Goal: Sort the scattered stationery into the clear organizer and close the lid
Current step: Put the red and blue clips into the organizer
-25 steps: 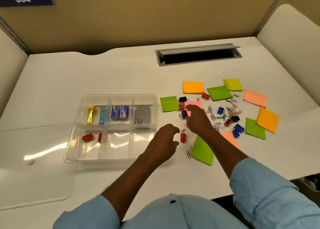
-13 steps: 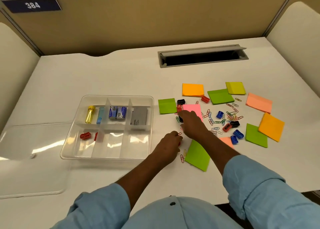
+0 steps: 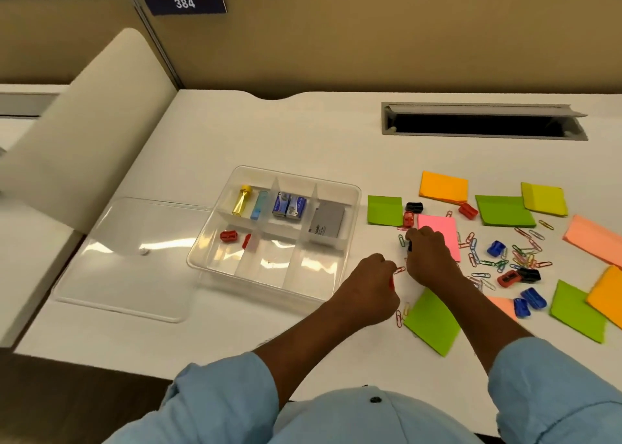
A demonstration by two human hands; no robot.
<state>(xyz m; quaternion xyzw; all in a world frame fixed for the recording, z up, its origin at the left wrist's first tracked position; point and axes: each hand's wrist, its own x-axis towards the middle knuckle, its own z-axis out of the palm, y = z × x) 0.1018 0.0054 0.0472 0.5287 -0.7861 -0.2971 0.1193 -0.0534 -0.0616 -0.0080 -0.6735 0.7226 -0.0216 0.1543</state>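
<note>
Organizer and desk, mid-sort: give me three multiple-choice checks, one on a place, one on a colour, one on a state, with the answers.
1. Where does the clear lid lie?
A. Flat on the desk, left of the organizer
B. Shut on the organizer
C. Propped on the partition

2. What colour is the sticky note pad under the right hand?
A. Blue
B. Pink
C. White

3. What is in the organizer's near middle compartment?
A. A heap of paper clips
B. Two erasers
C. Nothing that can be made out

Answers:
1 A, the lid lies flat beside the open organizer.
2 B, the pink pad shows past the knuckles.
3 C, only clear plastic shows there; the erasers lie in a far compartment and the paper clips are scattered on the desk.
</note>
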